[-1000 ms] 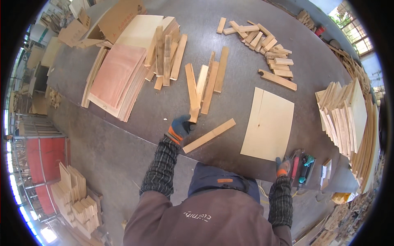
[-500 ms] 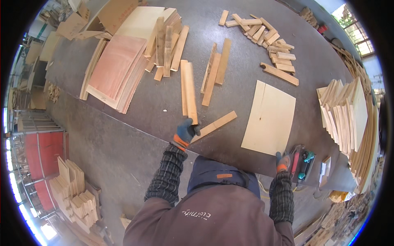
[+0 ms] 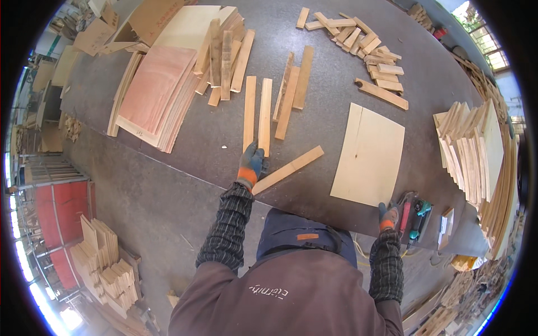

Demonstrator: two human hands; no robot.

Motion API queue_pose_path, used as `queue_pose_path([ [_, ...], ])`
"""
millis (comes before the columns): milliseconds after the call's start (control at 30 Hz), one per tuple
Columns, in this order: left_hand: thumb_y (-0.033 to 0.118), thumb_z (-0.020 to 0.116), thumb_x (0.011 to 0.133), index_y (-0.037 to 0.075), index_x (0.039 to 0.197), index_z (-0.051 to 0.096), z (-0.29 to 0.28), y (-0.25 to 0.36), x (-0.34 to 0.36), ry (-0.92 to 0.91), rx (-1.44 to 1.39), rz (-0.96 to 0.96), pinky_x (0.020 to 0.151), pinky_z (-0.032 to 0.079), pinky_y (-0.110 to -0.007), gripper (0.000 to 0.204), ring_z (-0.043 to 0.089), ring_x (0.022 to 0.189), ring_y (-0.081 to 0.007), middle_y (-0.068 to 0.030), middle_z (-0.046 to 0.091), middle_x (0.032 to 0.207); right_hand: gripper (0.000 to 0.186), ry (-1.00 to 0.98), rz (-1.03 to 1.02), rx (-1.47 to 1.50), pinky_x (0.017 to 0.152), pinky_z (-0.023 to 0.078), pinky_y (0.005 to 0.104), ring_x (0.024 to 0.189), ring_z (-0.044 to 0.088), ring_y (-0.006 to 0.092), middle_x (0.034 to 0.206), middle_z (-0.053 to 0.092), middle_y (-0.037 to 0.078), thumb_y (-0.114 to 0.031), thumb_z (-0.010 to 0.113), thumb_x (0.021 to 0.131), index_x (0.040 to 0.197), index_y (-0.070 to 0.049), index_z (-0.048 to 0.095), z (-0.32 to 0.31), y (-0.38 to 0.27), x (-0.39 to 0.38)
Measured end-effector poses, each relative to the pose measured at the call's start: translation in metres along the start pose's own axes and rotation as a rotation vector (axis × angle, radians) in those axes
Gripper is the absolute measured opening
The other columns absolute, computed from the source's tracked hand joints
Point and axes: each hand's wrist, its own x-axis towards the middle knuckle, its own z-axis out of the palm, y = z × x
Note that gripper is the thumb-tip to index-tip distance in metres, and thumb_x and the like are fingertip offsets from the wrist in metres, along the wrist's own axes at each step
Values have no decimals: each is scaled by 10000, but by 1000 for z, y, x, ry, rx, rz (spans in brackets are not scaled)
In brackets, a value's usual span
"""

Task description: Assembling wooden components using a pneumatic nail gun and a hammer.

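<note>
My left hand (image 3: 252, 163), in a blue and orange glove, has its fingers closed on the lower end of a wooden slat (image 3: 250, 109). A paler slat (image 3: 265, 115) lies just right of it, and a loose diagonal slat (image 3: 288, 171) lies beside the hand. My gloved right hand (image 3: 388, 215) is at the lower right corner of a pale plywood sheet (image 3: 367, 154); its finger positions are unclear. Right of that hand lie a red-handled tool (image 3: 405, 215) and a teal power tool (image 3: 420, 218).
The dark table (image 3: 168, 176) holds pinkish panels (image 3: 157, 89), slat groups (image 3: 227, 67), short blocks (image 3: 381, 75), cardboard (image 3: 151, 19) and stacked panels (image 3: 468, 151) at the right. On the floor at the lower left are more boards (image 3: 106, 263), below a red-panelled rack (image 3: 59, 215).
My left hand has shifted from the right slat to the left one, and the two now lie apart. The whole view has shifted, with table items higher in the picture.
</note>
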Motion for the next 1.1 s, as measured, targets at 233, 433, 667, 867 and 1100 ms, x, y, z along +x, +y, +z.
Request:
queue_pose_path([
  [233, 224, 630, 1032, 82, 1500, 578, -29, -28, 23, 148, 449, 232, 667, 555, -424, 492, 693, 787, -313, -153, 695, 939, 647, -11, -27, 37, 1036, 528, 466, 1209, 674, 416, 1306, 708, 257, -338, 770, 860, 1394, 1, 633, 8, -11, 3],
  [433, 298, 739, 949, 30, 1358, 675, -18, 30, -2, 514, 961, 431, 956, 555, -503, 493, 697, 1109, -462, -266, 685, 1285, 645, -9, -5, 43, 1066, 509, 460, 1248, 656, 401, 1327, 701, 245, -347, 757, 860, 1397, -9, 637, 2, -3, -4],
  [667, 358, 800, 886, -33, 1353, 664, -47, 38, 38, 187, 959, 5, 854, 592, -431, 625, 730, 987, -337, -228, 715, 1230, 626, 9, 14, 1, 1053, 518, 481, 1235, 657, 430, 1323, 692, 274, -344, 747, 859, 1379, -8, 649, 8, 0, -1],
  [867, 277, 697, 987, -46, 1374, 653, -47, 38, 17, -247, 205, -61, 719, 572, -297, 506, 679, 843, -142, -74, 736, 1041, 642, 27, -39, -23, 1042, 522, 489, 1225, 659, 441, 1314, 695, 276, -360, 759, 855, 1374, 1, 648, 9, 6, 2],
  [1100, 278, 631, 1016, -124, 1391, 573, -15, 54, -30, -584, -457, -185, 712, 593, -314, 552, 696, 808, -203, -135, 715, 1025, 640, 2, -16, 42, 1025, 529, 479, 1215, 666, 438, 1305, 701, 274, -367, 768, 852, 1368, -6, 653, 4, 6, 0],
])
